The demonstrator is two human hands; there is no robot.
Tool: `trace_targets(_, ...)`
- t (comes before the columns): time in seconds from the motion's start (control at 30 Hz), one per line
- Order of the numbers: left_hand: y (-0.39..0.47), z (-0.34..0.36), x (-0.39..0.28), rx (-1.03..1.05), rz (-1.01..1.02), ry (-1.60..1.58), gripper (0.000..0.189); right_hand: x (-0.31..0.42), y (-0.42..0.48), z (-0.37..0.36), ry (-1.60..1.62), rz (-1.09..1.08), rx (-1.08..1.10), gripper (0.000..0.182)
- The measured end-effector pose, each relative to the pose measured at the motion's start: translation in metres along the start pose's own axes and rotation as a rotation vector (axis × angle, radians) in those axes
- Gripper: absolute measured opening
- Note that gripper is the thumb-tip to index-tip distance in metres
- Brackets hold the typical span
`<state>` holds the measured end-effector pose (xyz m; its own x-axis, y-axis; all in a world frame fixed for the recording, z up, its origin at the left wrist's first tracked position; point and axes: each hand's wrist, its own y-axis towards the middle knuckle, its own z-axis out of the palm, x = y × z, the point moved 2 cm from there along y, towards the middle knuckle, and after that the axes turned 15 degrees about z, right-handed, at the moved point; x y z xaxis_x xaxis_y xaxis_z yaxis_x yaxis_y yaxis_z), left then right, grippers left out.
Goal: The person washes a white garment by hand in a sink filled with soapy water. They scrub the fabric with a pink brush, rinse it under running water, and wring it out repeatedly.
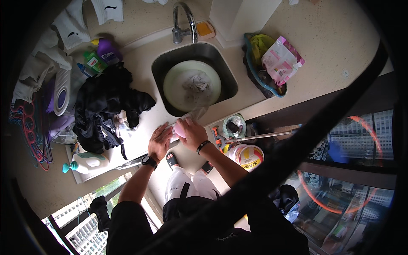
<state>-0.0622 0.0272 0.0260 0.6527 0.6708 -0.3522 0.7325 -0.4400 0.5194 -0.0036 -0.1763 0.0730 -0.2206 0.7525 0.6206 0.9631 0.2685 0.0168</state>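
My right hand point(193, 134) grips a pink bar of soap point(180, 130) at the front edge of the counter. Under it a wet, thin white cloth point(198, 113), perhaps a sock, stretches toward the sink's near rim. On the left end of this cloth lies my left hand point(159, 140), fingers extended and holding it against the counter edge. Just beyond both hands is a steel sink point(157, 83) with a pale round basin point(173, 92) inside. Cloudy water and a crumpled greyish-white cloth point(198, 83) are in the basin.
A chrome faucet point(183, 24) arches over the sink, with a yellow soap dish point(205, 29) behind. Black clothing point(102, 98) heaps on the left, near a detergent bottle point(91, 163). A blue-rimmed basket point(250, 70) stands right. Below are a volleyball point(248, 156) and a pole point(261, 137).
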Motion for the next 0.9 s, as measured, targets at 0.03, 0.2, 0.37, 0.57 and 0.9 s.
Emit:
trace_targets(0.03,-0.001,-0.001,0.001,0.001,-0.006,-0.007,0.014,-0.003,0.004,0.003,-0.024,0.003,0.005,0.060)
trace_targets(0.2,-0.001,0.000,-0.005,0.000,-0.040,-0.011,0.014,-0.106,0.036,-0.045,-0.052,0.086,-0.156,0.051)
trace_targets(0.37,-0.012,-0.002,-0.002,-0.017,-0.016,0.069,0.011,-0.218,0.050,-0.130,-0.202,0.275,-0.302,0.039)
trace_targets(0.57,0.003,0.017,-0.011,-0.030,0.016,0.089,0.011,-0.226,-0.031,-0.143,0.000,0.356,-0.394,0.059)
trace_targets(0.9,0.022,0.029,-0.049,0.020,-0.226,0.245,0.044,-0.215,-0.140,-0.117,1.401,0.819,-0.251,0.042)
